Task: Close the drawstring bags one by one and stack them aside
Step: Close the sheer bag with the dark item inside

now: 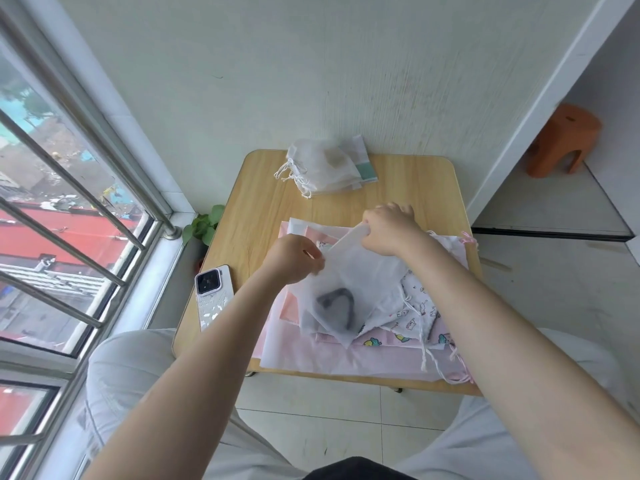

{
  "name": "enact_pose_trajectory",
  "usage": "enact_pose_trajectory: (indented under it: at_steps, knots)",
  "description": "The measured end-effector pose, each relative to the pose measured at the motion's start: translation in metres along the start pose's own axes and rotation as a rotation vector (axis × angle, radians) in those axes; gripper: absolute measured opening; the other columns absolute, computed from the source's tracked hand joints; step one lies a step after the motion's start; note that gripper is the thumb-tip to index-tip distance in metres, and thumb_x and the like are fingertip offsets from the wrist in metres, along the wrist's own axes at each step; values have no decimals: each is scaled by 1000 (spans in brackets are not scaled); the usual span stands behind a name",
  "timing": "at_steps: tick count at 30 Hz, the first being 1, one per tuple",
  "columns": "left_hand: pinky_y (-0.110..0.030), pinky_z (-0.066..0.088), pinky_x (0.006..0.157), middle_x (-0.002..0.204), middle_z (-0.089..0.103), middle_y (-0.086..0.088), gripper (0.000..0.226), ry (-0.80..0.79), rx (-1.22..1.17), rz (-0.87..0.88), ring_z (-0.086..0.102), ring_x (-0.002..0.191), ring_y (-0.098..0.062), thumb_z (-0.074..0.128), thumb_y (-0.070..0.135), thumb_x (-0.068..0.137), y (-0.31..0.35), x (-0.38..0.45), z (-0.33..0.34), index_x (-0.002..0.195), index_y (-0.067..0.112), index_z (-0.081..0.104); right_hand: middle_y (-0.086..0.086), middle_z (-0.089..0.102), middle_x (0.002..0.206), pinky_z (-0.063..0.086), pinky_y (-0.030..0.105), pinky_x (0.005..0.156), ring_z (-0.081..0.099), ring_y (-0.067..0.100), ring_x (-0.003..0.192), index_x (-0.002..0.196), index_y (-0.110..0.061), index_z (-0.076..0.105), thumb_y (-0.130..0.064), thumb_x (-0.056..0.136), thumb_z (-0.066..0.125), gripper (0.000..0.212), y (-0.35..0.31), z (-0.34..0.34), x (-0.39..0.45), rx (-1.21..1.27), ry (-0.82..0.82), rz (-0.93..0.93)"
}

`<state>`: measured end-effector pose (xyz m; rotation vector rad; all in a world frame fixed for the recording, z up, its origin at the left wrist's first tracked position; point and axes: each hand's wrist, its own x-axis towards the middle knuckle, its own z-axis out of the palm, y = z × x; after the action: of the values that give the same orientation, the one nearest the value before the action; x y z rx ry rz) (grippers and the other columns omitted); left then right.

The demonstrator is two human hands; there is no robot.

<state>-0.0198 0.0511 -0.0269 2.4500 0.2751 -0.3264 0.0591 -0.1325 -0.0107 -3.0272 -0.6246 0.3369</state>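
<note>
Holding the translucent white drawstring bag (349, 289) by its open top, both hands work just above the near pile on the small wooden table (408, 188). The left hand (294, 258) pinches the left end of the mouth, fingers curled onto the thin fabric. The right hand (389, 230) grips the right end of the stiffer folded hem, fingers wrapped over it; whether a cord is already between the fingers cannot be told.

A dark curved object (335, 306) shows through the mesh and hangs low in the bag. It looks to be the only real weight here, so the bag should sag and swing from wherever it is pinched. The cloth itself seems very light, soft and limp, likely to slide between dry fingers and bunch easily. The best hold is probably the hem channel and the cord ends, pulling them apart while the object's weight keeps the body hanging straight. Gentle pulls should do, since the mesh looks thin enough to snag.

Beneath lies the pile of open bags (398, 334), pink, white and cartoon-printed, with loose cords trailing at the right edge. A phone (213, 296) rests at the table's left edge.

Farther off, near the wall, a stack of closed white bags (325, 168) sits with its drawn cords pointing left. Beyond the table, a green plant (204, 225) stands on the floor to the left and an orange stool (562, 140) to the right.
</note>
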Motion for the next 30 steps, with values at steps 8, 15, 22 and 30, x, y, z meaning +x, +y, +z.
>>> enact_pose_trajectory:
  at_steps: [8, 15, 22, 30]
  knots:
    - [-37, 50, 81, 89, 71, -7, 60, -129, -21, 4, 64, 88, -25, 53, 69, 85, -9, 5, -23, 84, 12, 73, -4, 48, 71, 38, 27, 62, 44, 12, 68, 75, -9, 60, -20, 86, 66, 17, -29, 12, -2, 775, -96, -120]
    - [-25, 34, 60, 71, 59, 2, 27, 28, -359, -76, 47, 65, -13, 75, 42, 81, -19, 0, -16, 79, 16, 75, -8, 61, 86, 51, 32, 78, 62, 14, 87, 104, -21, 49, -34, 74, 79, 44, -65, 24, -3, 791, -119, -102]
    - [-30, 53, 70, 78, 67, -9, 26, 69, -1141, -301, 63, 65, -17, 62, 24, 95, -42, 2, -9, 76, 6, 65, -11, 57, 90, 46, 28, 72, 57, 12, 87, 96, -14, 59, -54, 78, 72, 46, -49, 30, -5, 641, -102, 29]
    - [-29, 53, 69, 63, 51, -2, 25, 3, -1928, -330, 58, 62, -21, 51, 16, 96, -52, 4, 1, 72, 10, 53, -6, 28, 57, 23, 28, 54, 33, 13, 52, 57, -23, 27, -66, 81, 60, 60, -21, 40, -21, 838, -116, 171]
